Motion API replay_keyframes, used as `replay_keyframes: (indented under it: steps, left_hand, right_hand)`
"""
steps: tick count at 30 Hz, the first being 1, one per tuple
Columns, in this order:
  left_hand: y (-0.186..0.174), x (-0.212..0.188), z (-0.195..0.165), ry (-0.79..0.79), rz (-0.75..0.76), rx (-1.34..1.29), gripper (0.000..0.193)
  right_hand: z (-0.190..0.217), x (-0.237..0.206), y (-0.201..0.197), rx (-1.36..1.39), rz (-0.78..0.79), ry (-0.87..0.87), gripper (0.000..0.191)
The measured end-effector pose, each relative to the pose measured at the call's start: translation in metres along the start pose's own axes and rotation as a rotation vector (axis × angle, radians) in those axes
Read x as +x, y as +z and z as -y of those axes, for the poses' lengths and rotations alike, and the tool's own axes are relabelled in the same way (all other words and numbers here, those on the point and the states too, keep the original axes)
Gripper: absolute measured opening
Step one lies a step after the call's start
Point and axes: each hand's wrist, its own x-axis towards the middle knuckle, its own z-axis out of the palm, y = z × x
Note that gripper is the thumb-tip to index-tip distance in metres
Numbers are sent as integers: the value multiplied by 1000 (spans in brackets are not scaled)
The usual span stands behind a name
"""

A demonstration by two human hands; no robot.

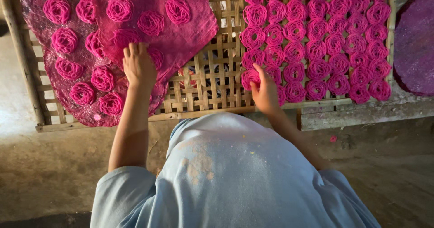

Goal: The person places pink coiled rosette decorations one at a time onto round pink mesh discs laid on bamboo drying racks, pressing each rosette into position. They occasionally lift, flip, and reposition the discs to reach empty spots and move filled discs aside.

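Left hand [139,66] lay flat, fingers together, on the pink sheet [181,42] at the rack's [208,85] left end; right hand [264,92] pinched a pink coil [250,78] near the front edge.

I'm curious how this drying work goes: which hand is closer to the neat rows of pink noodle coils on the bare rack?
Right. The right hand touches the rows of pink coils at their near corner; the left hand rests apart on the pink cloth sheet.
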Motion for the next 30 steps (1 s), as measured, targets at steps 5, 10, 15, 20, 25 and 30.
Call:
replay_keyframes:
  steps: [5, 10, 15, 20, 25, 30]
  left_hand:
    - [-17, 3, 9, 10, 80, 28, 31]
    - [-47, -29, 7, 172, 38, -437, 20]
    - [-69, -81, -80, 148, 336, -1229, 26]
    - [-78, -118, -159, 809, 220, -893, 59]
    - [-80, -120, -140, 734, 77, -869, 46]
    - [-74, -100, -89, 658, 103, -805, 42]
  right_hand:
    - [17, 3, -4, -230, -7, -2, 70]
    - [26, -5, -15, -298, -39, 133, 65]
    - [21, -15, 1, 902, 311, 577, 40]
    - [10, -29, 7, 1393, 171, 588, 32]
    - [-5, -57, -30, 724, 52, 510, 33]
    - [17, -77, -4, 479, 148, 557, 45]
